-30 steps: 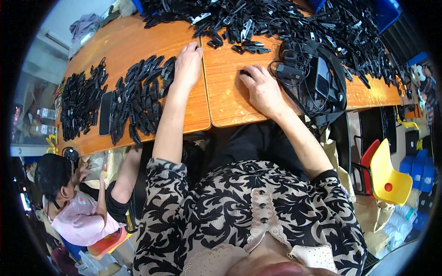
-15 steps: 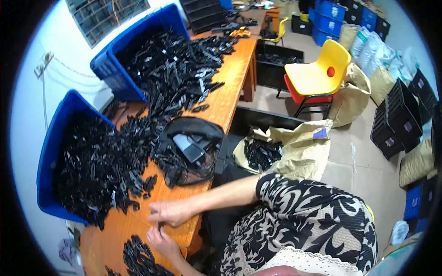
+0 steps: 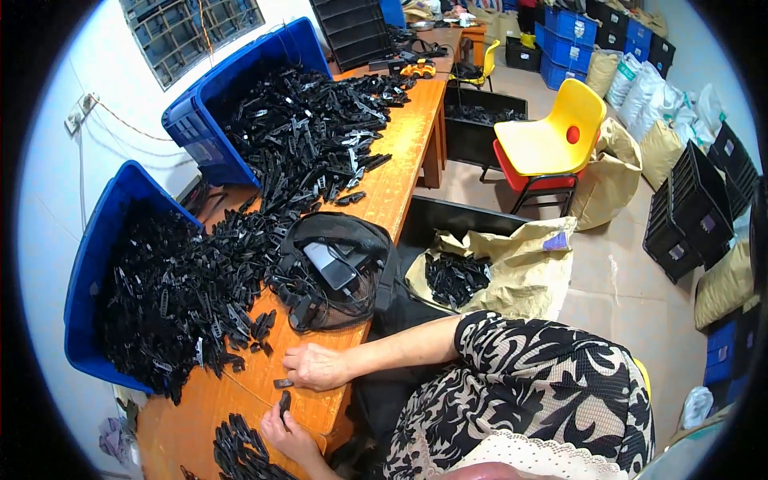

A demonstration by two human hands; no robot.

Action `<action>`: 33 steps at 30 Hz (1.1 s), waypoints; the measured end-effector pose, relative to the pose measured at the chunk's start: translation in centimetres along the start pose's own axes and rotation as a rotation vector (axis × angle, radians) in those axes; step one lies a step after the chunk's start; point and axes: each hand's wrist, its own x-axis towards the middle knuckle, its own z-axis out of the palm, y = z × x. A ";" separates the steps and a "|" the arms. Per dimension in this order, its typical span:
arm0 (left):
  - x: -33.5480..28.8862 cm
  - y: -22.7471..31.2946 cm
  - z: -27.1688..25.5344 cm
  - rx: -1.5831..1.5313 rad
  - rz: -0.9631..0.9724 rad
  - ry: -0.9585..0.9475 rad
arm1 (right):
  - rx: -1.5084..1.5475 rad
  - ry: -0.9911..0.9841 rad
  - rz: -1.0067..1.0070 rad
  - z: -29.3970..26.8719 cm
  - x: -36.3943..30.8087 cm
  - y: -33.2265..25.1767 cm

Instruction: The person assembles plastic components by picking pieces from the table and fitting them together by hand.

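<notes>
My right hand [image 3: 318, 367] is closed near the table edge, with a small dark plastic piece [image 3: 282, 384] at its fingertips. Just below it, my left hand [image 3: 288, 437] pinches a slim black plastic piece [image 3: 286, 402] that stands up from the fingers. The two pieces are close but apart. Beside my left hand lies a small pile of slim black parts [image 3: 240, 446] on the wooden table [image 3: 248, 386]. Beyond my hands, a large heap of similar black plastic parts [image 3: 188, 296] spills from a tipped blue bin [image 3: 84, 300]. The exact kind of part is too small to tell.
A black mesh bag [image 3: 340, 308] holding a grey device sits beyond my right hand. Another tipped blue bin [image 3: 188, 132] spills more parts. Right of the table, an open tan sack [image 3: 524, 264] holds black parts, near a yellow chair [image 3: 552, 132] and black crates [image 3: 680, 216].
My hands were together and have moved apart, the right one slightly up and to the right, the left one down. A dark piece now shows at each hand's fingers. The view has shifted slightly.
</notes>
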 end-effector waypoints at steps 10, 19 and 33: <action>0.8 0.1 1.2 -0.194 -0.256 0.212 | -0.138 0.064 -0.086 -0.6 2.3 0.3; 0.2 1.0 -0.6 -0.249 -0.404 0.155 | 0.117 -0.035 0.118 -0.1 3.2 -2.0; 0.7 1.3 -0.3 -0.242 -0.323 0.204 | 0.193 -0.218 -0.051 -0.2 5.7 0.5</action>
